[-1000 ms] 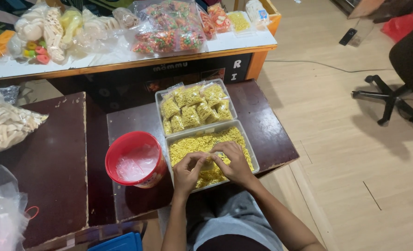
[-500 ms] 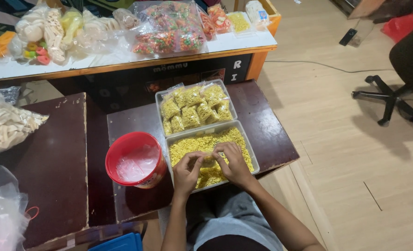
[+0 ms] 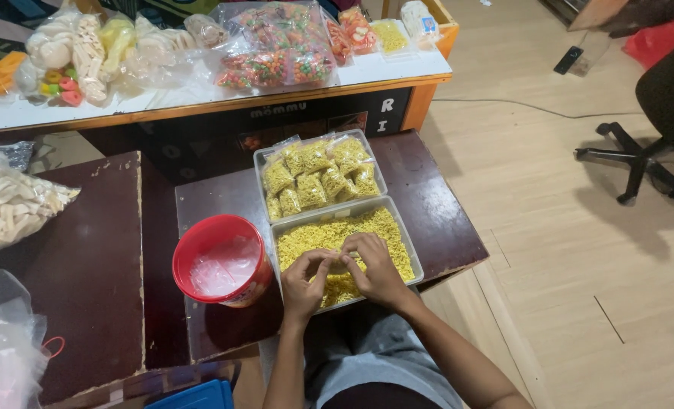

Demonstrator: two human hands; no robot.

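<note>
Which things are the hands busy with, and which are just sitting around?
In use: left hand and right hand in the tub of loose yellow snack; tub of filled packets.
Lying about: red bucket, office chair, sweets bags on counter.

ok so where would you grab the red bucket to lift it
By its rim, from above on the left side. The red bucket stands upright and open-topped, its right side close against the tray of loose yellow snack; the left side has bare table for fingers.
</note>
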